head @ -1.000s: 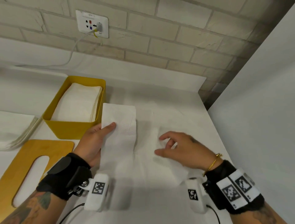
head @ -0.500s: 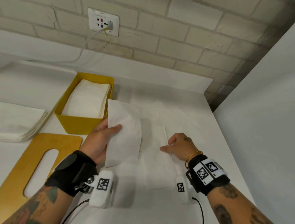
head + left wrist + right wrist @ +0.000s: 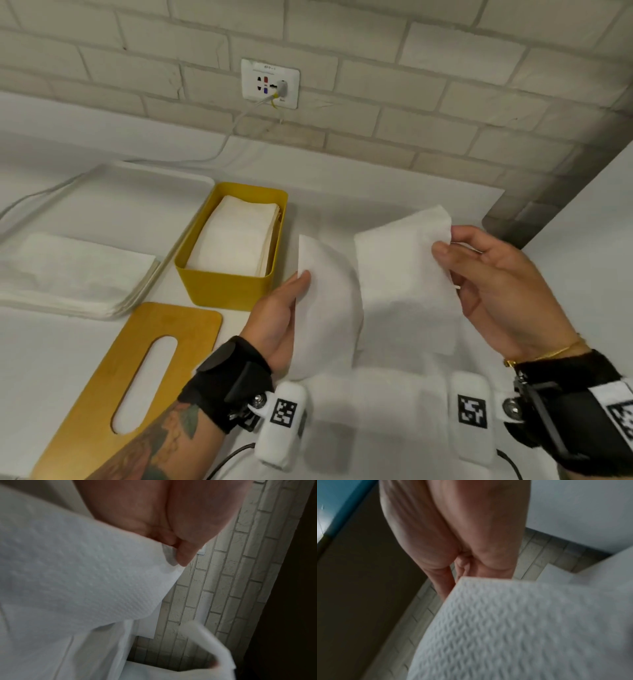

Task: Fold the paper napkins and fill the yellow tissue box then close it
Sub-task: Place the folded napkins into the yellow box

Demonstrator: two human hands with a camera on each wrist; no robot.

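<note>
A white paper napkin (image 3: 383, 291) is held up off the table between both hands. My left hand (image 3: 281, 308) pinches its left flap, thumb on the front; the left wrist view shows the embossed napkin (image 3: 77, 574) under the thumb. My right hand (image 3: 479, 274) pinches the right flap near its top corner, and the napkin (image 3: 522, 628) fills the right wrist view. The open yellow tissue box (image 3: 222, 291) stands to the left of the hands with a stack of folded napkins (image 3: 236, 236) inside. Its wooden lid (image 3: 113, 377) with a slot lies flat in front of the box.
A pile of unfolded napkins (image 3: 72, 270) lies at the far left on a white tray (image 3: 144, 174). A brick wall with a socket (image 3: 270, 84) and a cable runs along the back. A white panel (image 3: 589, 240) closes off the right side.
The napkin has come up off the table. My right hand took hold of the right flap and raised it; my left hand kept hold of the left flap.
</note>
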